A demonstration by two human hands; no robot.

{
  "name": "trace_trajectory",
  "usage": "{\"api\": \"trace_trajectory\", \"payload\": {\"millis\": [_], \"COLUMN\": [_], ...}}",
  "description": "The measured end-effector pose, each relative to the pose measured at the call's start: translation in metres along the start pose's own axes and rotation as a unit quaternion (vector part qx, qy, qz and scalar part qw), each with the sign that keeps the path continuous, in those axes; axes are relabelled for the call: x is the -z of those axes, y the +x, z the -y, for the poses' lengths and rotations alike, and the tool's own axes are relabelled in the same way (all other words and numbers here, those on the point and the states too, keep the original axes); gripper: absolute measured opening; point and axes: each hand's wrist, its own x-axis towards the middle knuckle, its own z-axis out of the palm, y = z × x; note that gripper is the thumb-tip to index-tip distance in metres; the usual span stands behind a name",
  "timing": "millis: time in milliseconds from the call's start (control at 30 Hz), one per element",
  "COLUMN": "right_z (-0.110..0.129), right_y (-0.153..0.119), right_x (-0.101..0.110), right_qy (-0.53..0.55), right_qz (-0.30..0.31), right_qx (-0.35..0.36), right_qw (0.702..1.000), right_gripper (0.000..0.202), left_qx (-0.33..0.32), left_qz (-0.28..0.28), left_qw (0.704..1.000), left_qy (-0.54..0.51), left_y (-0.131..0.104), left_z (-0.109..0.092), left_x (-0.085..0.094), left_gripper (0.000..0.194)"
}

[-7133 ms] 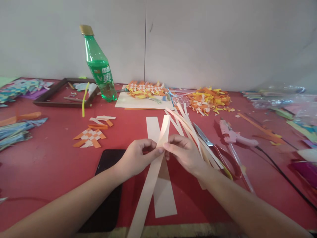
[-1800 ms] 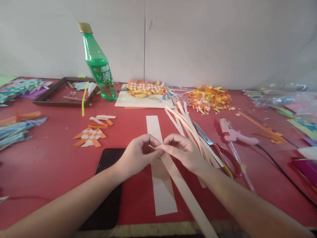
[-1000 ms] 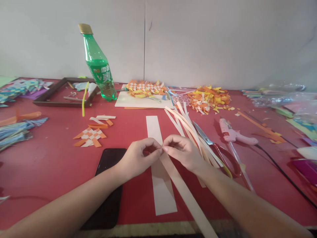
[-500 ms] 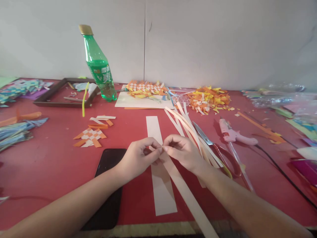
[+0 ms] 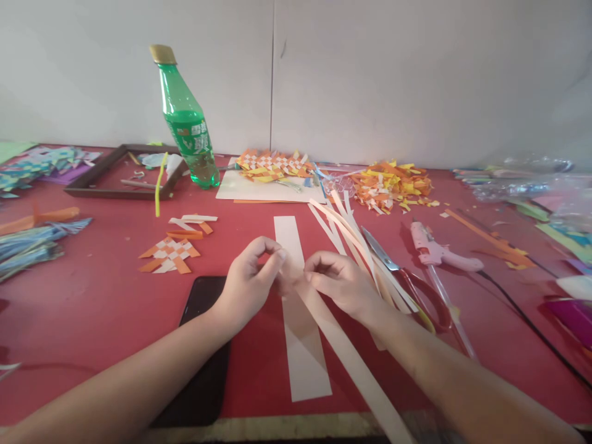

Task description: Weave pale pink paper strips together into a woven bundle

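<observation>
A long pale paper strip slants from between my hands down past the table's front edge. My right hand pinches its upper end between thumb and fingers. Just left of it, my left hand is closed, thumb against forefinger. Whether anything sits in that pinch is too small to tell; the gap between the hands is smeared. Under both lies a wider white paper strip, flat on the table. Several loose pale strips fan out beyond my right hand, beside the scissors.
A black phone lies beneath my left forearm. A woven orange-and-white paper piece is at left. Behind stand a green bottle and a dark frame. A pink glue gun with its cord rests at right, near orange-yellow paper pieces.
My left hand has moved left and slightly up, away from my right hand, where their fingertips met before. My right hand stays at the strip's end.
</observation>
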Motion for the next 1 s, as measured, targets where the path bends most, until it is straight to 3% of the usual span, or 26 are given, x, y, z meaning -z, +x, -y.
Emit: {"api": "trace_trajectory", "payload": {"millis": [233,300,367,433,500,767,1000], "right_z": [-0.001,0.001,0.002,0.004,0.004,0.002,0.002], "right_y": [-0.001,-0.001,-0.002,-0.002,-0.003,-0.002,-0.002], "right_x": [-0.001,-0.001,0.000,0.001,0.002,0.001,0.000], "right_qy": [0.015,0.019,0.028,0.040,0.045,0.068,0.061], "right_qz": [-0.002,-0.012,-0.021,-0.019,-0.007,0.013,0.011], "right_qx": [-0.018,-0.014,0.000,0.009,0.014,0.043,0.024], "right_qw": [1.000,1.000,0.999,0.999,0.999,0.997,0.998], "right_gripper": [0.002,0.002,0.004,0.006,0.007,0.008,0.010], "left_qx": [-0.004,0.018,0.058,0.101,0.129,0.123,0.080], "left_qz": [-0.059,-0.028,0.038,0.109,0.133,0.082,0.027], "left_qw": [0.995,0.993,0.990,0.984,0.980,0.985,0.988], "left_qy": [-0.079,-0.111,-0.122,-0.099,-0.072,-0.090,-0.126], "left_y": [0.011,0.010,0.008,0.004,0.002,0.001,0.005], "left_z": [-0.002,-0.004,-0.005,-0.005,-0.005,-0.005,-0.006], "left_x": [0.005,0.006,0.005,0.004,0.002,-0.003,0.000], "left_gripper": [0.021,0.022,0.026,0.028,0.028,0.021,0.018]}}
